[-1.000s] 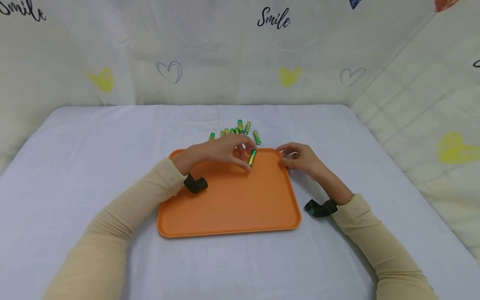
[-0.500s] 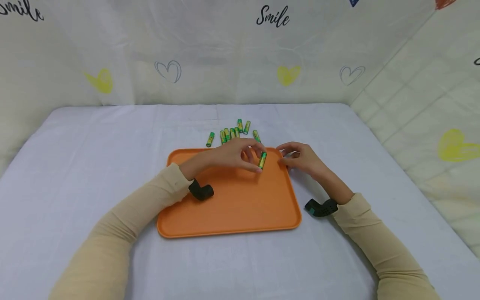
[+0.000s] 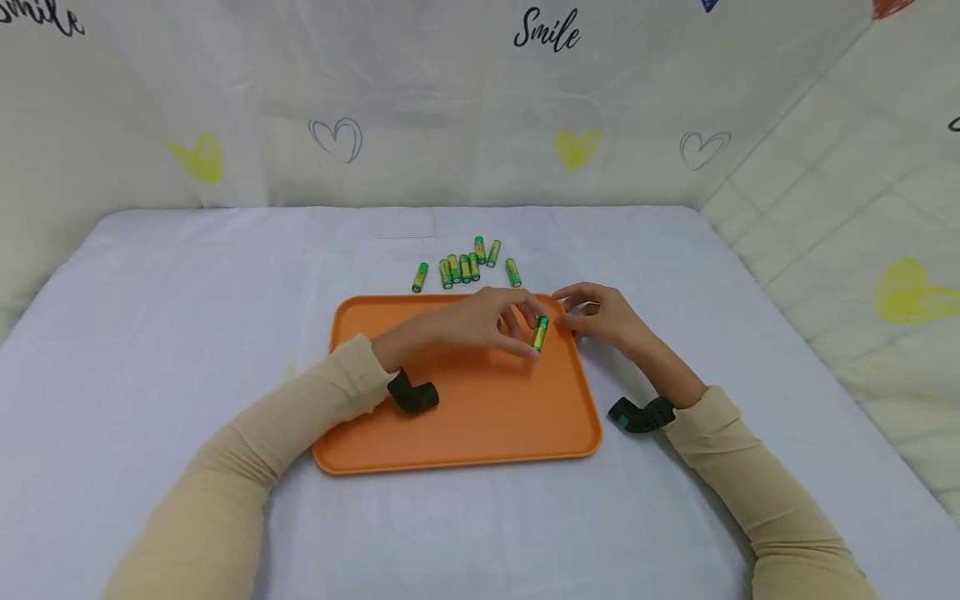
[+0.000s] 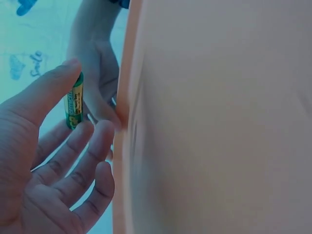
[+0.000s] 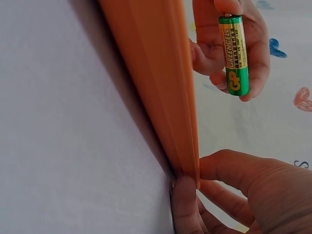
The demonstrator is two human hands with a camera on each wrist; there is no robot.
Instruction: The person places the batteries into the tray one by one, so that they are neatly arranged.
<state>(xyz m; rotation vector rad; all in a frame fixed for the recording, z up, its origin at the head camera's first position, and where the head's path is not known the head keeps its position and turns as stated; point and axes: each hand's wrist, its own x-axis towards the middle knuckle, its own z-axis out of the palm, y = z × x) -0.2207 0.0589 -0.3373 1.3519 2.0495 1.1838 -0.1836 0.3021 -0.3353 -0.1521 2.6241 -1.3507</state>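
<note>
Mid-frame, the left hand is pinching a green-and-gold cylindrical battery by its ends; the right hand is pinching an orange rectangular tray, probably steadying it.

Left fingers in a pinch

The desk is spread with a lightly creased white cloth, on which a shallow, rectangular orange tray with rounded corners and a raised rim lies flat near the middle. Just beyond the tray's far edge, eight green-and-yellow cylindrical batteries lie on the cloth: one apart at the left, four close together in a row, two slightly farther back, and one apart at the right.
</note>
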